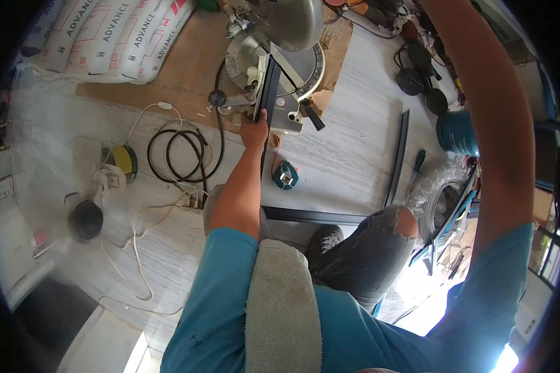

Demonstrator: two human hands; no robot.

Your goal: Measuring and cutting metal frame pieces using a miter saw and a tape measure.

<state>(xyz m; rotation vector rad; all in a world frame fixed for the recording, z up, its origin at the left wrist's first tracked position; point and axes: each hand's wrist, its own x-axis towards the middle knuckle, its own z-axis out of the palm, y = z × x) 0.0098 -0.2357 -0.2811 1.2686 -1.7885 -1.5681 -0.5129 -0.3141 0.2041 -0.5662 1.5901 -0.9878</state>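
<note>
My left hand (254, 132) is closed round the near end of a dark metal profile (269, 90), its thumb along the top. The profile lies across the base of a mitre saw (313, 69), against the pale fence. Over its far end stands the saw's round grey blade guard (295, 23). My right arm (501, 124) reaches up and forward past the upper edge, so the right hand is out of the picture. Just below the saw, a green tape measure (285, 176) rests on the floor, near my left forearm.
Cardboard (186, 93) lies under the saw. White printed sacks (112, 37) stand far left, near a coiled black cable (180, 155). Dark profiles (397, 158) lie on the floor before my knees. At right are a screwdriver (419, 163), a wrapped coil (438, 205) and a teal bucket (457, 132).
</note>
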